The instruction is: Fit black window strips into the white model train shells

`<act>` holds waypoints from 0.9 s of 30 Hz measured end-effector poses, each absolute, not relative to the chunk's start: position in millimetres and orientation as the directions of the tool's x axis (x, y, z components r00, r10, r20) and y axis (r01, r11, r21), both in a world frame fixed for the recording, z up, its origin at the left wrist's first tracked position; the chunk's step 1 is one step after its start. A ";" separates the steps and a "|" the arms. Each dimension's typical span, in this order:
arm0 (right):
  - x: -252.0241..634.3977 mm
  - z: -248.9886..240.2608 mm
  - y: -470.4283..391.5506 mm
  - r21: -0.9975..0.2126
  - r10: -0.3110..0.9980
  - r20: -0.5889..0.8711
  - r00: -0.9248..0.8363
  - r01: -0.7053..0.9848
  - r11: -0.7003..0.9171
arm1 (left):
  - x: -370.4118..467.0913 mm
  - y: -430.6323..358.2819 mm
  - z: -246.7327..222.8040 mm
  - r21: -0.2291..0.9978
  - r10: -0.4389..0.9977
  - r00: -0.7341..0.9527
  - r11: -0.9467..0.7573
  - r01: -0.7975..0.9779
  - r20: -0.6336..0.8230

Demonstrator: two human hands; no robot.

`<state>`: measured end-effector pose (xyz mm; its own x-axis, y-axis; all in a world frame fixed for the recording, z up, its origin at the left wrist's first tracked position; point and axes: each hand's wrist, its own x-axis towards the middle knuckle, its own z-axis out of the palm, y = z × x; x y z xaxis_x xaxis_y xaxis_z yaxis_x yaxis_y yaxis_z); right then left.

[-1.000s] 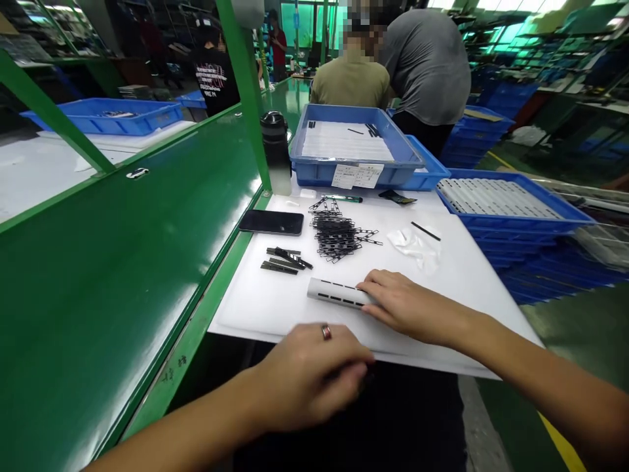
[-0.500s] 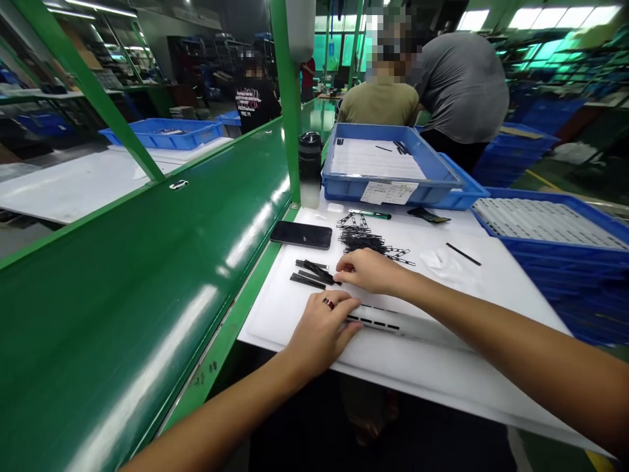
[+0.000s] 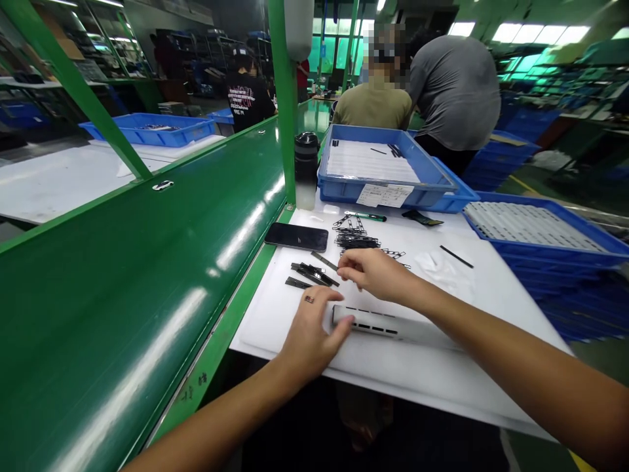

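Note:
My right hand [image 3: 373,272] pinches the end of a thin dark strip [image 3: 324,261], which slants up to the left above the table. Below it, my left hand [image 3: 312,328], with a ring on one finger, has thumb and fingers apart around the left end of a long white bar [image 3: 407,329] with black slots. The thumb is at the bar's near side. Several dark strips [image 3: 314,274] lie in a loose pile left of my right hand. Behind that hand is a heap of thin black frames [image 3: 356,237].
A black phone [image 3: 296,236] lies by the green divider [image 3: 196,223]. Behind stand a dark bottle [image 3: 306,170] and a blue tray [image 3: 388,190]. Crumpled clear plastic [image 3: 442,267] and a black strip [image 3: 457,256] lie right. Other people are further back.
My right hand has lifted one dark strip from the pile. My left hand's fingers have spread and moved back from the bar, uncovering its left end. The view has shifted slightly.

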<state>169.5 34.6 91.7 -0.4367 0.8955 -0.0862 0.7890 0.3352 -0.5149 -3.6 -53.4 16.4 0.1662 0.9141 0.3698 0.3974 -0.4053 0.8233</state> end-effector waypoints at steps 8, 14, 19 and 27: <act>209.1 101.9 0.8 -0.688 0.799 -0.144 -0.584 0.639 0.343 | -10.5 -42.7 22.1 0.991 0.997 0.035 -0.078 0.110 0.075; 211.5 95.9 -6.8 -0.680 0.838 -0.097 -0.537 0.651 0.339 | -11.3 -42.4 21.9 0.987 0.995 0.083 -0.072 0.143 0.061; 225.1 92.2 13.6 -0.665 0.880 -0.093 -0.466 0.687 0.293 | -14.1 -40.2 24.5 0.988 0.997 0.054 -0.062 0.142 0.055; 278.9 62.2 75.0 -0.366 0.976 0.089 -0.196 0.905 0.215 | -15.2 -39.7 25.6 0.995 0.998 0.053 -0.039 0.088 0.034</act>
